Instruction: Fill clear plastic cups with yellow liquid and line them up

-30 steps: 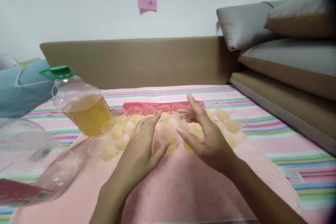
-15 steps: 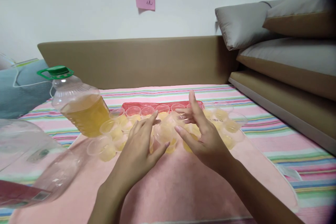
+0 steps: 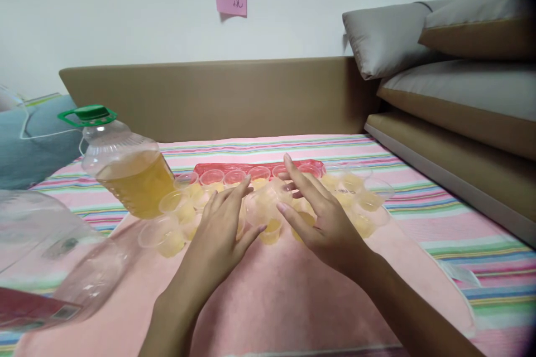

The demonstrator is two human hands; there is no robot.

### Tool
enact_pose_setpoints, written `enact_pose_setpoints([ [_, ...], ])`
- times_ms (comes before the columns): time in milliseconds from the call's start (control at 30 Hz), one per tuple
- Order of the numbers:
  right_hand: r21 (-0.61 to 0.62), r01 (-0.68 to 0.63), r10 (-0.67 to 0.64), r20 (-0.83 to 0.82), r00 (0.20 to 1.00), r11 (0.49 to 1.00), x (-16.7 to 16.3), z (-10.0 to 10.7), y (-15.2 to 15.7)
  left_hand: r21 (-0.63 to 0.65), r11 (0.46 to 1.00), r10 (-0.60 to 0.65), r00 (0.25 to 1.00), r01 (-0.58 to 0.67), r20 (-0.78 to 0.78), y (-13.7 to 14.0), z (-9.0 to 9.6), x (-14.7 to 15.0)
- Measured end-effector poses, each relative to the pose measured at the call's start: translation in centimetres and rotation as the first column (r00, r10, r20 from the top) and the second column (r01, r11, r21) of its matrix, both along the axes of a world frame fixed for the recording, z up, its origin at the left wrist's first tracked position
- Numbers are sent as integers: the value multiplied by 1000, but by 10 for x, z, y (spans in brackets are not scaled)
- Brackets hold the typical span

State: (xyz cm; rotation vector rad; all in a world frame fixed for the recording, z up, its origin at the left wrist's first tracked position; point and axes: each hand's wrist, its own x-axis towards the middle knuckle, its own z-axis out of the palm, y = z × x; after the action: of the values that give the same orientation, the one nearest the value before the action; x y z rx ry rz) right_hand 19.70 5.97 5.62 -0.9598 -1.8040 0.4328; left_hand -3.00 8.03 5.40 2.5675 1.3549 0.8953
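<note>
Several clear plastic cups with yellow liquid stand close together ahead of me, among them a left front cup [image 3: 167, 237] and a right rear cup [image 3: 372, 201]. One clear cup [image 3: 263, 206] in the middle appears higher than those around it. My left hand [image 3: 221, 228] is on its left side, fingers stretched forward and thumb apart. On the other side is my right hand [image 3: 324, 217], its fingers spread and index finger lifted. Both hands are open around this cup; whether any fingertip touches it I cannot tell. The hands hide some cups behind them.
A big bottle [image 3: 134, 178] of yellow liquid with a green cap stands at left. Nearer lies a large clear plastic bottle [image 3: 92, 273]. Red plastic wrapping [image 3: 226, 167] is behind the cups, on a pink mat [image 3: 293, 301]. Cushions [image 3: 460, 89] are piled at right.
My right hand's raised index finger has come down and left, toward the middle cup. My left hand has shifted very slightly left. The cups stay where they were.
</note>
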Motion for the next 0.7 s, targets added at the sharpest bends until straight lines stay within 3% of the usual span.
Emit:
enact_pose_setpoints([
  [233,76,-44,41,51,998,996,2,1,1,-15,1000,-1,1000,0,-29,1,0,-2],
  [700,97,-46,40,56,998,994,0,0,2,-39,999,-16,1000,15,-22,0,0,-3],
])
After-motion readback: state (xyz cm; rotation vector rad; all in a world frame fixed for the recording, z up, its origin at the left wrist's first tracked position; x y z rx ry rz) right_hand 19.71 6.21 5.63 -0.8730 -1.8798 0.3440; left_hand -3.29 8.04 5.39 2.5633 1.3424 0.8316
